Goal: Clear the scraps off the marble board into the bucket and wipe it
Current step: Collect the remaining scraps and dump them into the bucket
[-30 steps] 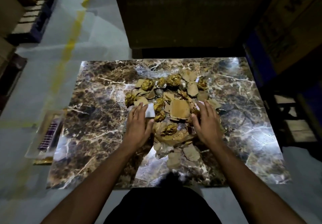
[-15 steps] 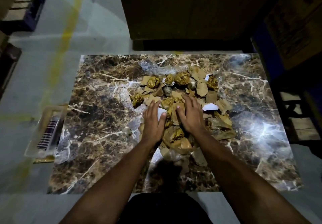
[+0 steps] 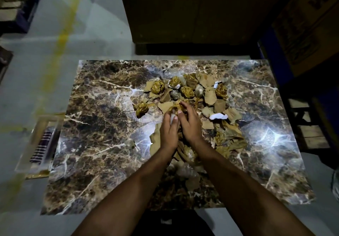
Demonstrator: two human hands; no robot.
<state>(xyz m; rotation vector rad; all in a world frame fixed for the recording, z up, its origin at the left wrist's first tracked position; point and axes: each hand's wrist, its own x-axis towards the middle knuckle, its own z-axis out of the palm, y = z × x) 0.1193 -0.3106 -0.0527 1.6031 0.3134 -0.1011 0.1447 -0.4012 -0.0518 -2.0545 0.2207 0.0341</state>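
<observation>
Dim storage floor surrounds the marble board (image 3: 102,118), which lies flat and glossy with glare patches on its right half. Scraps (image 3: 211,96) sit heaped on the board's centre and far-centre: torn brown cardboard pieces, crumpled gold-coloured wads, some white paper and clear plastic film. No bucket is in view.

Left hand (image 3: 169,131) and right hand (image 3: 189,123) are pressed close together over the middle of the heap. Their fingers (image 3: 183,107) are curled inward around a bundle of crumpled scraps, with a white piece showing between the thumbs.

Assessment: the material looks light, dry and loose. Cardboard pieces should be fairly stiff; wads and film are soft and compressible and may spring back or slip out. A two-handed scoop from both flanks, squeezing the bundle, appears the soundest hold. Small pieces are likely to drop from any handful, and the polished board gives them little friction.
</observation>
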